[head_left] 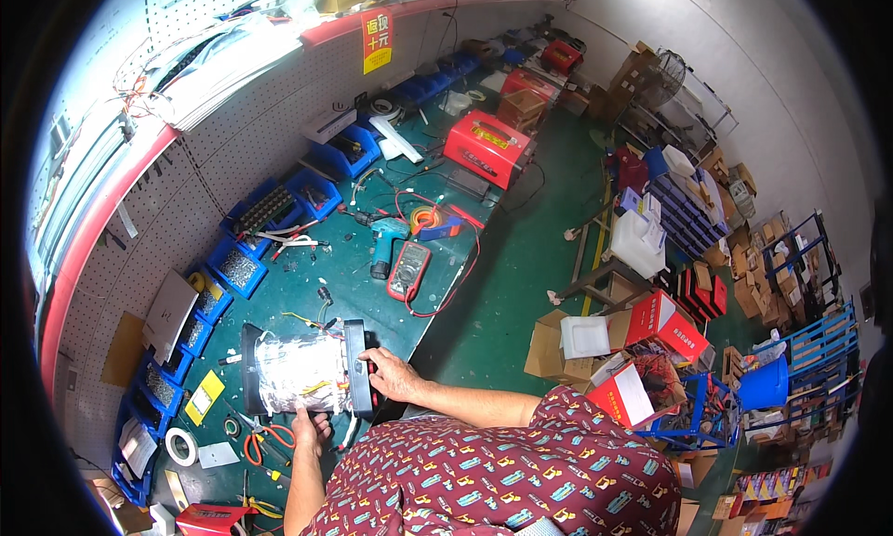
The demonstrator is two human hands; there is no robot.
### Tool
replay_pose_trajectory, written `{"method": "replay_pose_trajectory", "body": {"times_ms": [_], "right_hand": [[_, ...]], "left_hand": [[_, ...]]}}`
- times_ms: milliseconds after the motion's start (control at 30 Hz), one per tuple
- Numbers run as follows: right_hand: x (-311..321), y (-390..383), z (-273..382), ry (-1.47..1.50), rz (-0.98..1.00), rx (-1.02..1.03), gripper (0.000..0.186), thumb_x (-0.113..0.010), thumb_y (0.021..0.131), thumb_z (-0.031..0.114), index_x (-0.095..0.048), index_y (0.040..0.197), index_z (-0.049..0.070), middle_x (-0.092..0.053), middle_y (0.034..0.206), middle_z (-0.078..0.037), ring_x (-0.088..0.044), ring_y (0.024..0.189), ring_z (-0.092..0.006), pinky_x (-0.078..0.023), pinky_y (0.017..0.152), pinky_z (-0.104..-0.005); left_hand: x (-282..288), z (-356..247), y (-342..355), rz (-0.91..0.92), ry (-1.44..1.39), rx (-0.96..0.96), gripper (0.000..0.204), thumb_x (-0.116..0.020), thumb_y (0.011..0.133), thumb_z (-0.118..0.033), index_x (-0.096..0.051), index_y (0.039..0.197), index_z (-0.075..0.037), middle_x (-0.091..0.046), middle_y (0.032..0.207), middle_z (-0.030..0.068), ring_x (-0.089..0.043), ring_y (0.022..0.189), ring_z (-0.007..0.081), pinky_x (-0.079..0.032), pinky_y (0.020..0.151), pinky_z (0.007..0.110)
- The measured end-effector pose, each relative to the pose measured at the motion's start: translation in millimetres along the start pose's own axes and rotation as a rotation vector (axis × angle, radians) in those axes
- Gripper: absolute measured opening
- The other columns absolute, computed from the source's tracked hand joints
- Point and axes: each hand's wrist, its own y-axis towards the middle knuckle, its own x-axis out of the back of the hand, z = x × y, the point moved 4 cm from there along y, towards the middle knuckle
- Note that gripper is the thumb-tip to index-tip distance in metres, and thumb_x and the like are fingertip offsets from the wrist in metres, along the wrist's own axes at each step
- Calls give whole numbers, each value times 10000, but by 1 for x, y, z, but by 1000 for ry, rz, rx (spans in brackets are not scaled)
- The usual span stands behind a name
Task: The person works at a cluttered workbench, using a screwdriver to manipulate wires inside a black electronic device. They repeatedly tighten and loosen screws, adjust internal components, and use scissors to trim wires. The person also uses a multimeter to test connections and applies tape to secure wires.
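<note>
A drum-shaped unit (302,372), wrapped in shiny clear film between two black end plates, lies on its side on the green bench. My right hand (394,376) grips the right-hand black end plate (355,355), fingers bent over its outer edge. At the near side, my left hand (312,430) has curled fingers against the lower edge of the wrapped body; part of its grip is hidden. Loose wires (312,321) stick out at the far side. Orange-handled pliers (253,446) lie beside my left hand.
Blue bins (236,266) of small parts line the pegboard wall. Farther along the bench are a red multimeter (408,270), a teal cordless drill (384,245), tape rolls (427,219) and a red box-shaped machine (487,148). Open cartons (555,347) stand on the floor at right.
</note>
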Motion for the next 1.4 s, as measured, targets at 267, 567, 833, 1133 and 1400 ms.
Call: {"method": "replay_pose_trajectory", "body": {"times_ms": [267, 567, 833, 1133, 1400], "right_hand": [[3, -2, 0, 8, -9, -12, 441, -567, 829, 66, -490, 1263, 81, -540, 1104, -190, -567, 1047, -402, -485, 892, -469], [1, -2, -5, -15, -6, -9, 451, -569, 831, 63, -486, 1273, 89, -533, 1108, -188, -567, 1041, -401, -491, 885, -471], [-2, 0, -8, -35, -37, 60, 451, -571, 842, 52, -495, 1285, 73, -537, 1059, -153, -637, 803, -262, -528, 762, -395], [4, 3, -5, -41, 34, 59, 449, -583, 847, 52, -495, 1287, 73, -554, 1071, -161, -629, 796, -254, -526, 741, -390], [15, 18, -5, -44, 42, 160, 336, -585, 831, 59, -550, 1163, 21, -627, 945, -182, -649, 831, -310, -527, 740, -412]], "left_hand": [[-7, -1, -4, 3, -5, -2, 576, -377, 1004, -608, -511, 1138, -64, -627, 772, 88, -546, 547, 161, -483, 470, 309], [-11, -5, -11, 1, -40, -3, 551, -383, 1013, -575, -512, 1064, -41, -610, 739, 96, -524, 519, 166, -454, 447, 303], [-13, -3, -13, -25, -73, -18, 551, -365, 1031, -540, -515, 1079, -12, -618, 746, 102, -514, 522, 159, -448, 441, 302], [-15, 4, -5, -12, -122, -43, 572, -384, 1019, -564, -526, 1093, -14, -622, 758, 107, -522, 518, 139, -463, 432, 277], [-24, 4, -17, 0, -221, -60, 530, -389, 1016, -587, -529, 1037, -77, -554, 650, 31, -399, 451, 103, -338, 392, 253]]}}
